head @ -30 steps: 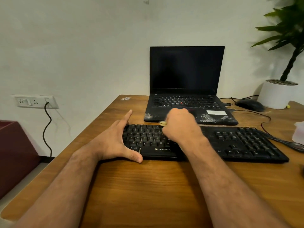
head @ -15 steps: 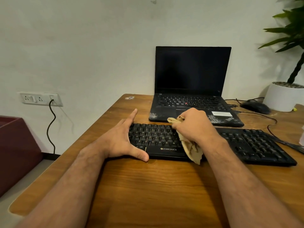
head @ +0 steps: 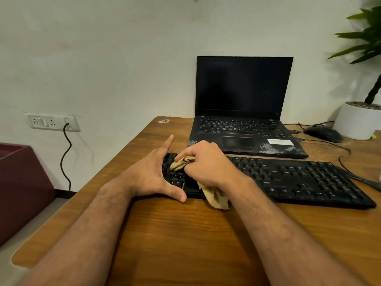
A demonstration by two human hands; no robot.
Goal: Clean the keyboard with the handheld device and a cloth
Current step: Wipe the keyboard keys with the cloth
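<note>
Much of the keyboard's [head: 292,178] left end is hidden under your two hands. Your left hand [head: 150,174] lies spread at its left edge, fingers straight, thumb on the front rim. Your right hand [head: 208,164] grips a bunched tan cloth [head: 216,198] pressed on the keys; its folds hide under your fingers, a stained tail hanging onto the counter [head: 185,240]. The black, dusty keyboard sits before the laptop [head: 243,104]. The plant [head: 367,38] is cut off at right.
</note>
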